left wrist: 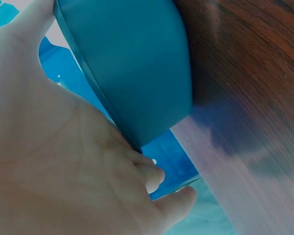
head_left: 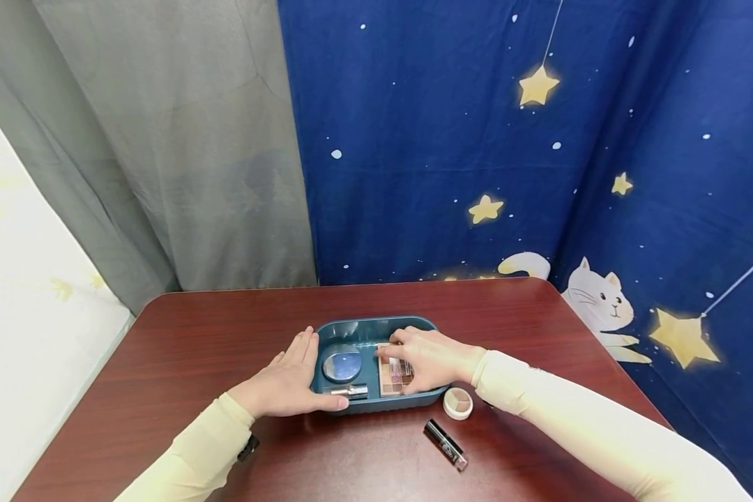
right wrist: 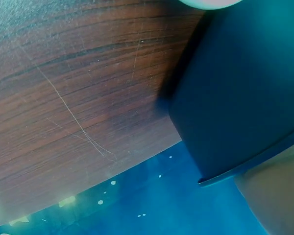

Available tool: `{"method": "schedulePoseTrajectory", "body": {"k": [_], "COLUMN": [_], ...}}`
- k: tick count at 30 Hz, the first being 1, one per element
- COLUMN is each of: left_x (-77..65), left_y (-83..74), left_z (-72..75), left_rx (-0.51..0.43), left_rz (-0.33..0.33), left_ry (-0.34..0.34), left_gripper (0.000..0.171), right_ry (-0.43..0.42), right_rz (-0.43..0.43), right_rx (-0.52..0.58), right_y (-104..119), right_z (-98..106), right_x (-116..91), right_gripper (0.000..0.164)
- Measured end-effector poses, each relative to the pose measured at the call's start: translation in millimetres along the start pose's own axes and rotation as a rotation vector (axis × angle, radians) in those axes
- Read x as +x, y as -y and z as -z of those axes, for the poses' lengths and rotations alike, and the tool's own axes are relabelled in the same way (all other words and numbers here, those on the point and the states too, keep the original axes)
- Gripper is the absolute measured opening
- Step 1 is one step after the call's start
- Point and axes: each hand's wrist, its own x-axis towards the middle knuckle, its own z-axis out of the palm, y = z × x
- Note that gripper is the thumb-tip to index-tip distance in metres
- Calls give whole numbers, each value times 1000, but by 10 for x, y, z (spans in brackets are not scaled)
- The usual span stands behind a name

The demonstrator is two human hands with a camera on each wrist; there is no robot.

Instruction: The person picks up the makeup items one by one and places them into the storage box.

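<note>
Palette [head_left: 390, 378] in right hand [head_left: 431, 355], head view only, left hand [head_left: 290, 380] against tray [left wrist: 132, 63]

Pretty comfy-looking top from over here tbh, left sleeve [head_left: 191, 446] and right sleeve [head_left: 577, 415] both long, pale creamy yellow, kinda wrinkly and ending at the wrist, plus some little black gadget [head_left: 248, 448] poking out under the left one.

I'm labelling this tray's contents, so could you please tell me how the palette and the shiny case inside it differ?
The palette is rectangular, while the shiny case is round. The palette shows several colour squares, whereas the case has a smooth, reflective bluish top. The right hand touches the palette, while no hand touches the case. Both lie inside the tray.
</note>
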Motion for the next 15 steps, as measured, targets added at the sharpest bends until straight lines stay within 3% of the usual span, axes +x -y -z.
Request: {"method": "schedulePoseTrajectory", "body": {"k": [15], "left_x": [-7], "left_y": [-2], "left_z": [2], "left_rx": [-5], "left_rz": [0], "left_ry": [6], "left_gripper": [133], "right_ry": [17], "right_rz": [-35], "right_rx": [27], "right_y": [28], "right_z": [-28], "right_x": [26], "right_gripper": [80]}}
